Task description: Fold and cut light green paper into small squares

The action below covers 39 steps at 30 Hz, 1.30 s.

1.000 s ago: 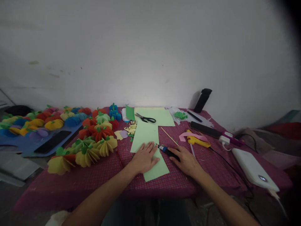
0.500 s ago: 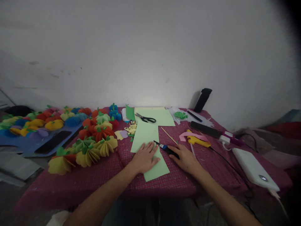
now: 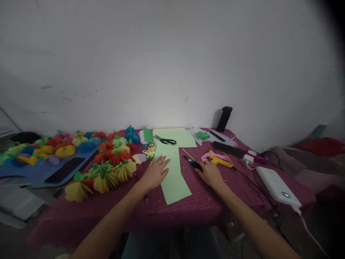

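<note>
Pale green paper (image 3: 174,183), flat on a checked reddish-purple tablecloth (image 3: 206,203), near the front edge and between two bare hands. Left hand (image 3: 156,173): palm down, fingers spread over the left side of the paper, nothing grasped; contact with the paper difficult to judge. Right hand (image 3: 212,174): low over the cloth to the right of the paper, thumb and fingers closed about the rear of a utility knife (image 3: 192,163), front end directed obliquely away and to the left, clear of the paper. Just beyond the knife, a thin wooden stick (image 3: 188,154). Farther back, a second pale green sheet (image 3: 185,142), with black-handled scissors (image 3: 164,139) lying across. To the left, yellow scraps (image 3: 150,151), then many folded paper pumpkins (image 3: 120,157) in yellow, green, orange, red and blue. To the right of the knife, a yellow glue gun (image 3: 224,163) beside a pink strip (image 3: 207,155), then a white power bank (image 3: 275,184). Near the wall (image 3: 172,72), green pieces (image 3: 202,135) and a standing black bottle (image 3: 224,119).
</note>
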### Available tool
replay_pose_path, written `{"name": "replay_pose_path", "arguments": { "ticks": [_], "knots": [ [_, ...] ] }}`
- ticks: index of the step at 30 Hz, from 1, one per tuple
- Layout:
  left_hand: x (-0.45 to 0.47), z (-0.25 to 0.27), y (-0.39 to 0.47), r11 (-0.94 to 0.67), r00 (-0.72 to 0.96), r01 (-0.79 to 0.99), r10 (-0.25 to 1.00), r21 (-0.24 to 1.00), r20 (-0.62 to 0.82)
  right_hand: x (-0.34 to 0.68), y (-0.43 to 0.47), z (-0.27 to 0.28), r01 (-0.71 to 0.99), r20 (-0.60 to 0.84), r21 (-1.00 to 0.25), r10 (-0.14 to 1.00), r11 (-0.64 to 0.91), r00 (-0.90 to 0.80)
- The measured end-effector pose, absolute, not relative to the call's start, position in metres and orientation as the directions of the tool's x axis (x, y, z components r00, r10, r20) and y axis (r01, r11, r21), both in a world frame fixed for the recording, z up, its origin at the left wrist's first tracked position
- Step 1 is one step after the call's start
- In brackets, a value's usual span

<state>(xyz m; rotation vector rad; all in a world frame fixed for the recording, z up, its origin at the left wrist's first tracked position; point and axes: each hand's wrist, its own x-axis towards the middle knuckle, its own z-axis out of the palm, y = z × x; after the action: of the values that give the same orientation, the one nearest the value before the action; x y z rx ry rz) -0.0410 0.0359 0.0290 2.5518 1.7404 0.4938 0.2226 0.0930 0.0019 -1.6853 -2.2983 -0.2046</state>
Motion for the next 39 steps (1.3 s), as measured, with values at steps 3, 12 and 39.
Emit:
{"name": "replay_pose_path", "arguments": {
  "ticks": [3, 12, 39],
  "knots": [
    [-0.052, 0.028, 0.016, -0.297, 0.248, 0.939, 0.935, 0.175, 0.254, 0.21, 0.086, 0.011, 0.916, 0.389, -0.085, 0.86, 0.392, -0.331],
    [-0.009, 0.013, -0.061, -0.428, 0.405, 0.877, 0.903, 0.22, 0.146, 0.139, 0.098, 0.013, 0.737, 0.216, -0.356, 0.818, 0.574, -0.533],
    [-0.036, 0.005, -0.044, -0.22, 0.06, 0.814, 0.953, 0.538, 0.298, 0.147, 0.136, -0.002, 0.45, 0.253, -0.763, 0.855, 0.464, -0.452]
  ]
}}
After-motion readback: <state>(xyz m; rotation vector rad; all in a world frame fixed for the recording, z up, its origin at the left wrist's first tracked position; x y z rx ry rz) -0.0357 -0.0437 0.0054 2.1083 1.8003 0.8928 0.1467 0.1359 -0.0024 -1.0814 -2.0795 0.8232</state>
